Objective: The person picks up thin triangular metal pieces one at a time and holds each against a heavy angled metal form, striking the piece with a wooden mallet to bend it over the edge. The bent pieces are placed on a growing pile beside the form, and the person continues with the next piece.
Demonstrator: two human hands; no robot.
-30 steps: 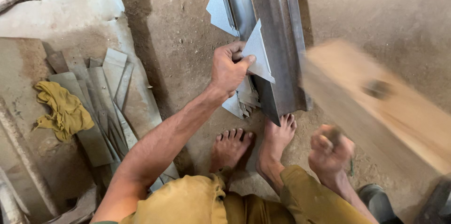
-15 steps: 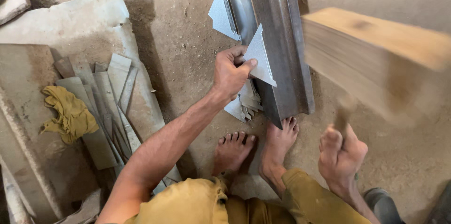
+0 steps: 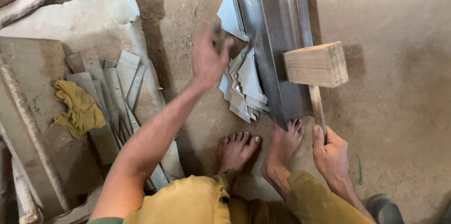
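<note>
Down on the metal now, the wooden mallet (image 3: pixel 315 64), which was raised and blurred half a second ago, rests its block head on the long steel angle bar (image 3: pixel 277 41) that runs away from the person across the dirt floor (image 3: pixel 399 88). Off the bar too is the left hand (image 3: pixel 206 59): earlier it pinched a triangular sheet-metal piece against the steel, and now it hovers blurred above the ground with the fingers loosely spread, holding nothing. That piece appears to have joined the pile of triangular metal pieces (image 3: pixel 244 88) lying just left of the bar, near the bare feet (image 3: pixel 260 144). One more folded sheet piece (image 3: pixel 231 13) leans against the bar farther up. To the left, flat metal strips (image 3: pixel 115 88) lie on a slab beside a crumpled yellow cloth (image 3: pixel 80 109). The right hand (image 3: pixel 331 151) is wrapped tight around the mallet's handle, thumb along it. Judging by the pile, many pieces are already worked; the strips and the leaning piece look like what is left.
</note>
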